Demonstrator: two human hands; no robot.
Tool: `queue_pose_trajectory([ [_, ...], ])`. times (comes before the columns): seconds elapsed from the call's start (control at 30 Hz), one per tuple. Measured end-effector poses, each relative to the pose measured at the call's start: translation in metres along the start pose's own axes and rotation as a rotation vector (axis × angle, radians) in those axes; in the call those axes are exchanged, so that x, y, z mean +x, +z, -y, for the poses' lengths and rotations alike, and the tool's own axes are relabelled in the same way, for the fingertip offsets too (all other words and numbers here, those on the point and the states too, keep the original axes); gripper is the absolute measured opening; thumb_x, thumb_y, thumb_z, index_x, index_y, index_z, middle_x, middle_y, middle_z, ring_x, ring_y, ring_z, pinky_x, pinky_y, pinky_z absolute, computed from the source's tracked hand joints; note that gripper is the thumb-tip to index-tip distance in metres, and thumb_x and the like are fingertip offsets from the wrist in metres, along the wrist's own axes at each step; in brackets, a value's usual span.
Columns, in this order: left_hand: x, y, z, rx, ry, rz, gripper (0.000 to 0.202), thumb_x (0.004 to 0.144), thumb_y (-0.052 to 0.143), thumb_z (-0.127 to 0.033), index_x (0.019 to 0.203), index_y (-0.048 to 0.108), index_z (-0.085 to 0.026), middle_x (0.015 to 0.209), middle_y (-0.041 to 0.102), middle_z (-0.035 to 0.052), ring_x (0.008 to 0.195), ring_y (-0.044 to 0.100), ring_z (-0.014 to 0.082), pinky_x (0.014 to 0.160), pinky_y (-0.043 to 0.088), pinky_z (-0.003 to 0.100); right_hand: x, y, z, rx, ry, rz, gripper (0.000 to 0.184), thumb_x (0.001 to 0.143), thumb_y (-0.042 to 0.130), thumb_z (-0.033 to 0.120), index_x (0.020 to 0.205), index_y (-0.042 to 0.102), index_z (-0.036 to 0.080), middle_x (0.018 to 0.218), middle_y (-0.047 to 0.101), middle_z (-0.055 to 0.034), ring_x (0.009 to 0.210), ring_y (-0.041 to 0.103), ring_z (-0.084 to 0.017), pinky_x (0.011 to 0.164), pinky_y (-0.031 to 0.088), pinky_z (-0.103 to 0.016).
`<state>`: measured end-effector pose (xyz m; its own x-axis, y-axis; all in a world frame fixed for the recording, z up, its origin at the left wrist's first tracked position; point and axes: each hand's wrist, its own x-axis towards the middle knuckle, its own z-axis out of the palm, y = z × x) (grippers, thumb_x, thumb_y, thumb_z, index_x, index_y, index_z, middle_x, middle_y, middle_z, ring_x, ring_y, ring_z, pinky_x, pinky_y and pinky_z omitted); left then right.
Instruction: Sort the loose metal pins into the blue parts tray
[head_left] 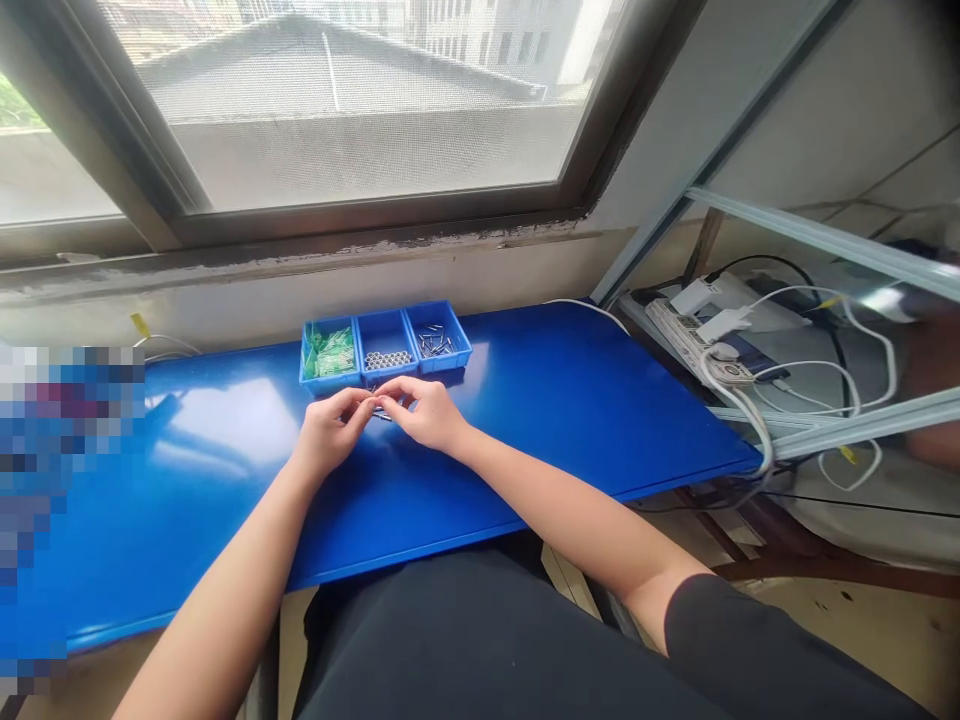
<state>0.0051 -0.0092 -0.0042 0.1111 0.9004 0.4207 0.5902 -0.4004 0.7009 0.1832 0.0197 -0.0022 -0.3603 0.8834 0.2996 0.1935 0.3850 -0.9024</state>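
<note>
Fingers (358,398) of the left hand (330,430) and right hand (427,415) pinched together on a small metal part (382,413), just in front of a blue divided tray (386,376) on the blue bench (217,430); green pieces (328,352), silver cylinders (388,360) and metal pins (435,345) in its three compartments, left to right.

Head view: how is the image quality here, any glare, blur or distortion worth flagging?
Head view: the window is bright and washed out; strong glare lies on the blue tabletop left of the left hand; the wide lens slightly bows straight edges; a pixelated block hides the left edge; the small metal part beside the right hand is too tiny to read.
</note>
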Motion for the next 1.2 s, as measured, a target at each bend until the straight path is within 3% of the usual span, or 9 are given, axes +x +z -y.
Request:
queue_pose_trajectory([
  [0.1,-0.002,0.005,0.0,-0.036,0.024,0.002,0.025,0.087,0.061,-0.039,0.096,0.07,-0.017,0.053,0.053,-0.0043,0.045,0.043,0.0077,0.047,0.038,0.02,0.0,-0.001,0.0,0.083,0.018,-0.021,0.014,0.086,0.059,0.03,0.093,0.063,0.018,0.091,0.074,-0.0044,0.083,0.071,-0.016,0.072,0.054,-0.026],
  [0.27,-0.002,0.008,0.002,-0.032,0.046,-0.015,0.023,0.086,0.062,-0.038,0.095,0.068,-0.018,0.055,0.054,-0.0052,0.048,0.046,0.0077,0.05,0.041,0.019,-0.002,0.004,-0.005,0.239,0.108,0.07,0.018,0.089,0.058,0.035,0.092,0.053,0.018,0.075,0.071,-0.0016,0.072,0.071,-0.015,0.068,0.054,-0.026],
  [0.37,-0.001,0.006,0.001,0.021,0.045,-0.041,0.023,0.089,0.059,-0.039,0.094,0.068,-0.018,0.055,0.055,-0.0048,0.048,0.046,0.0077,0.052,0.041,0.019,-0.001,0.006,-0.008,0.355,0.13,0.07,0.022,0.088,0.06,0.039,0.092,0.054,0.018,0.081,0.072,-0.0035,0.078,0.072,-0.016,0.074,0.056,-0.029],
  [0.47,0.0,0.003,0.001,0.065,0.035,-0.05,0.024,0.092,0.056,-0.038,0.094,0.068,-0.017,0.059,0.06,-0.0028,0.049,0.048,0.0081,0.052,0.041,0.02,0.0,0.005,-0.006,0.298,0.112,0.046,0.026,0.087,0.062,0.043,0.088,0.06,0.017,0.087,0.073,-0.0054,0.083,0.071,-0.016,0.078,0.056,-0.029],
  [0.57,0.0,0.001,0.002,0.058,0.021,-0.01,0.026,0.093,0.052,-0.039,0.09,0.066,-0.017,0.068,0.066,0.0,0.053,0.052,0.0091,0.054,0.042,0.02,0.001,0.001,-0.004,0.178,0.112,0.041,0.032,0.087,0.061,0.047,0.079,0.063,0.017,0.08,0.072,-0.0045,0.075,0.068,-0.015,0.074,0.054,-0.028],
  [0.83,0.0,0.001,0.003,0.068,0.014,0.025,0.027,0.095,0.047,-0.037,0.085,0.061,-0.017,0.061,0.058,-0.0025,0.05,0.047,0.0085,0.054,0.041,0.02,0.003,0.0,-0.005,0.221,0.175,0.12,0.061,0.086,0.049,0.069,0.058,0.06,0.015,0.057,0.064,-0.0041,0.055,0.059,-0.011,0.063,0.049,-0.025],
  [1.2,0.0,0.002,0.003,0.028,0.013,-0.004,0.019,0.091,0.056,-0.034,0.095,0.062,-0.017,0.055,0.044,-0.0064,0.048,0.036,0.0076,0.049,0.033,0.02,0.005,0.006,-0.012,0.372,0.195,0.067,0.037,0.08,0.066,0.052,0.075,0.058,0.016,0.069,0.066,-0.0016,0.062,0.06,-0.011,0.064,0.05,-0.026],
])
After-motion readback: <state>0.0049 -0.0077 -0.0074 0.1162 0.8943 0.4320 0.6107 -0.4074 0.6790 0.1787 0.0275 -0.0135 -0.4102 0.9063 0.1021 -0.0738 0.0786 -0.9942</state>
